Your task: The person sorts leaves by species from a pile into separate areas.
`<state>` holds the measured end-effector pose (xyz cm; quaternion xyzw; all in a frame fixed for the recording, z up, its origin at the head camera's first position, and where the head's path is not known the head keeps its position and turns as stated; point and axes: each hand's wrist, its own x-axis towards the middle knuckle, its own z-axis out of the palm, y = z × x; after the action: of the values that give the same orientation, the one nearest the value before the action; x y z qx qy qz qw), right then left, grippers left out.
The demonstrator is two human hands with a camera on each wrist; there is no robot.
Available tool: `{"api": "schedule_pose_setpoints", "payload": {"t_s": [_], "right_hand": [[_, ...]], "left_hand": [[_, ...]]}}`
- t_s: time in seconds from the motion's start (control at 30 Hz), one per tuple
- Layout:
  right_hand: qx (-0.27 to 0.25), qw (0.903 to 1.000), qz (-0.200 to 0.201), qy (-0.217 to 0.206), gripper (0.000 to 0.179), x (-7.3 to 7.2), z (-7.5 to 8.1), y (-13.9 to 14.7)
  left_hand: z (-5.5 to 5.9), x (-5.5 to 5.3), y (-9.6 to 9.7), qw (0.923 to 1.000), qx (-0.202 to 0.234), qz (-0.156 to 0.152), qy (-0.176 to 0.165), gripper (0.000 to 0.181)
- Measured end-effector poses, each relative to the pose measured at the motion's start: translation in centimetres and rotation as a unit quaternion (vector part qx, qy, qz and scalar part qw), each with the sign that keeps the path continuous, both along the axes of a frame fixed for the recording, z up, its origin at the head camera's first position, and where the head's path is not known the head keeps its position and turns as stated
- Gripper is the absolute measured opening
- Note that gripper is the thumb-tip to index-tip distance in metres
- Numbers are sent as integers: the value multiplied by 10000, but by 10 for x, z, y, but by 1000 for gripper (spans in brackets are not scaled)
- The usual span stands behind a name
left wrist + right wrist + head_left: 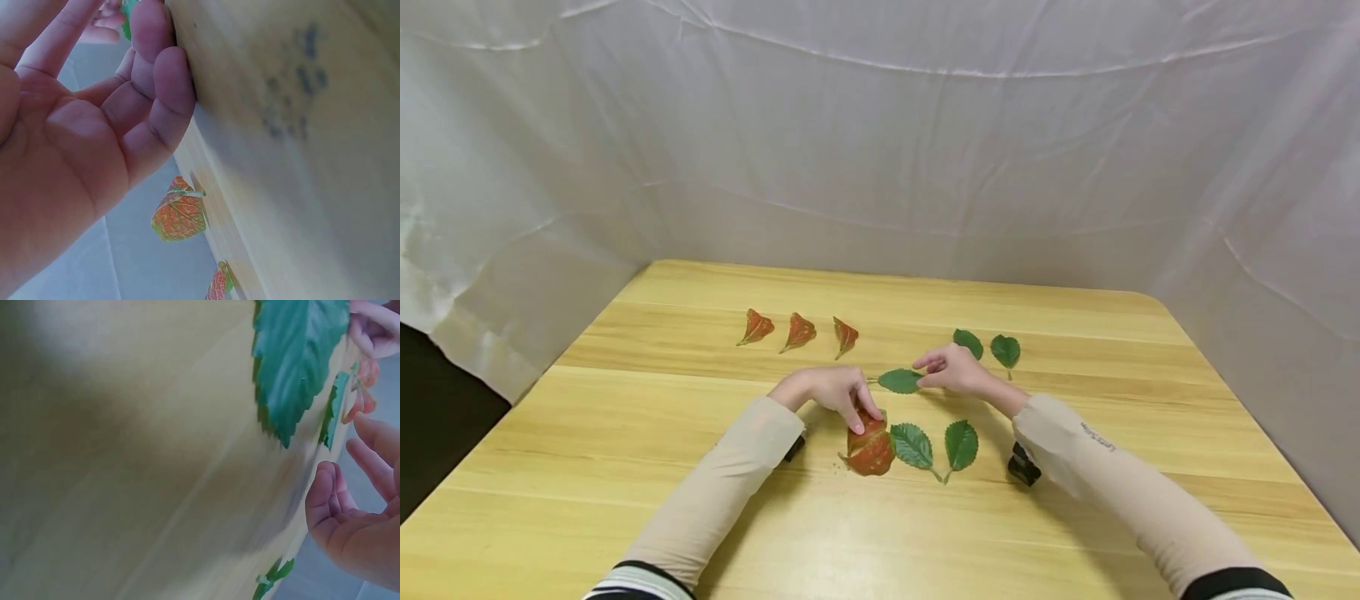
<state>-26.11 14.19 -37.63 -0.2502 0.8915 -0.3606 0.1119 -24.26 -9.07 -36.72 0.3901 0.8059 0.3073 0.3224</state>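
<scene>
In the head view my left hand [838,390] reaches down to a red leaf [867,429], pinching it between thumb and forefinger at its upper part. Another red leaf [872,458] overlaps it just below. The left wrist view shows my left hand's [94,131] other fingers bent, tips close to the tabletop; the held leaf is hidden there. My right hand [957,371] hovers by the tip of a green leaf [900,381] lying sideways. In the right wrist view its fingers [322,487] are apart from the green leaf [334,412], with nothing between them.
Three red leaves [800,332] lie in a row at the back left of the wooden table [625,467]. Two green leaves [1005,350] sit behind my right hand. A pair of green leaves [961,444] lies right of the overlapping red ones. Pale curtains [880,167] surround the table.
</scene>
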Motion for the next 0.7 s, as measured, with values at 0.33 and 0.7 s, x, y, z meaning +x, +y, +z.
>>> {"api": "schedule_pose_setpoints", "payload": {"t_s": [0.33,0.7], "right_hand": [[359,9992,-15,179,38,-5,-7,-14],[492,9979,-411,-40,42,-6,-6,-19]], "left_hand": [[1,0,1,9999,-133,77,-28,31],[1,0,1,9999,-111,98,-64,31]]}}
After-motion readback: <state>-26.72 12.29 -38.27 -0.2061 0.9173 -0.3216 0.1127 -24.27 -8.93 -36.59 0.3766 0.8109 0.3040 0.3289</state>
